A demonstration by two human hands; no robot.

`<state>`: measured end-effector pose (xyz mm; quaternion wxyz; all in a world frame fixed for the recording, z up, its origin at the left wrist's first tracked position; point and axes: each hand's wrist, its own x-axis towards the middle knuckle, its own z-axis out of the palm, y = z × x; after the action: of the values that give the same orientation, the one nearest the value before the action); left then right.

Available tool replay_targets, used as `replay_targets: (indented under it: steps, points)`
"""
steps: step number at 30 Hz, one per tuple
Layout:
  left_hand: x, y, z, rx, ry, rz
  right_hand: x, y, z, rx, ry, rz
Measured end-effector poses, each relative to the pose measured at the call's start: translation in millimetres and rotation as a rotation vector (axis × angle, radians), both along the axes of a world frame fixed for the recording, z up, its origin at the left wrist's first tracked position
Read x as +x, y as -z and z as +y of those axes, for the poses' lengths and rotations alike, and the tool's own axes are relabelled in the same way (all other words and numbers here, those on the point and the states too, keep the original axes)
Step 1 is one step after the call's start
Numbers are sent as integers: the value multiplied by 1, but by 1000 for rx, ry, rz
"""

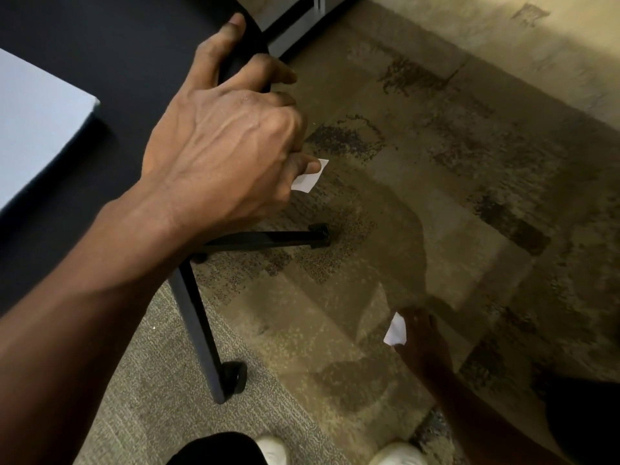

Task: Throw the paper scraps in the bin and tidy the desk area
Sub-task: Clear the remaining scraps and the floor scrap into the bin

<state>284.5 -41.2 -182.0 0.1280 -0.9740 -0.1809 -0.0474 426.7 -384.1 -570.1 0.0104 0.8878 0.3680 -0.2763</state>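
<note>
My left hand (pixel 221 149) rests on the rounded corner of the black desk (pixel 110 45), its thumb and first fingers wrapped over the edge. The lower fingers of that hand pinch a small white paper scrap (pixel 310 177) that sticks out to the right. My right hand (pixel 424 344) reaches down to the patterned carpet at the lower right, in shadow. Its fingertips close on a second white paper scrap (pixel 396 330) at floor level. No bin is in view.
A white board or sheet (pixel 40 122) lies on the desk at the left. Black desk legs on casters (pixel 233 375) spread over the carpet below my left arm. A dark metal frame (pixel 302 18) stands at the top. My light shoes (pixel 397 454) are at the bottom edge.
</note>
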Motion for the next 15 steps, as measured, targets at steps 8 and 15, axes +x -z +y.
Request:
replay_targets:
  steps: [8, 15]
  points:
    - [-2, 3, 2, -9, 12, -24, 0, -1, 3, 38, -80, -16]
    - [-1, 2, 3, -23, -8, 5, 1, -12, 7, 274, -24, 11]
